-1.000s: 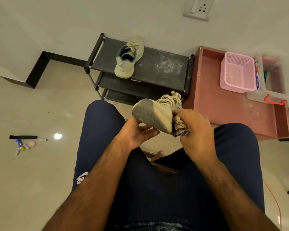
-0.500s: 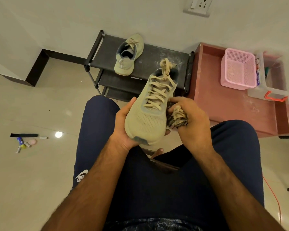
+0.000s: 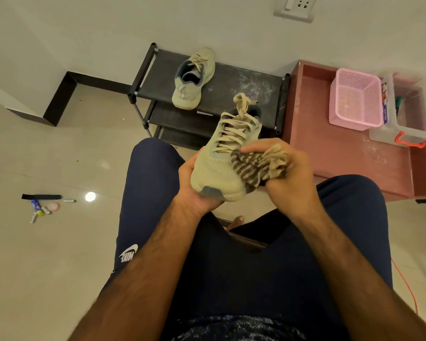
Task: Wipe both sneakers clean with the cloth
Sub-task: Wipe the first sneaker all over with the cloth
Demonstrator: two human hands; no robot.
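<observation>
The person is seated, viewed from above, with both hands raised over the lap in navy trousers (image 3: 153, 183).

Left hand (image 3: 194, 193): cupped under the toe end of a pale beige mesh lace-up sneaker (image 3: 217, 168), fingers curled round its left side and sole. The sneaker sits upper side up, toe pointing near, heel and loose laces pointing far.

Right hand (image 3: 295, 183): fingers and thumb closed round a bunched cloth with beige and dark stripes (image 3: 256, 168). The cloth is pressed against the right side of the held sneaker's forefoot, just below the lowest laces.

The second pale beige sneaker (image 3: 193, 80) stands on the top shelf of a low black tiered shoe rack (image 3: 244, 87) at the far wall – well apart from the hands, heel towards the near edge. The shelf surface beside it shows whitish dusty smears.

Right of the rack stands a reddish-brown rimmed table (image 3: 342, 153). A pink perforated plastic basket (image 3: 354, 99) rests on its far right part, with a clear plastic box (image 3: 403, 129) just beside it.

On the tiled floor at left lies a small cluster of items (image 3: 42, 207) – too small to identify.
</observation>
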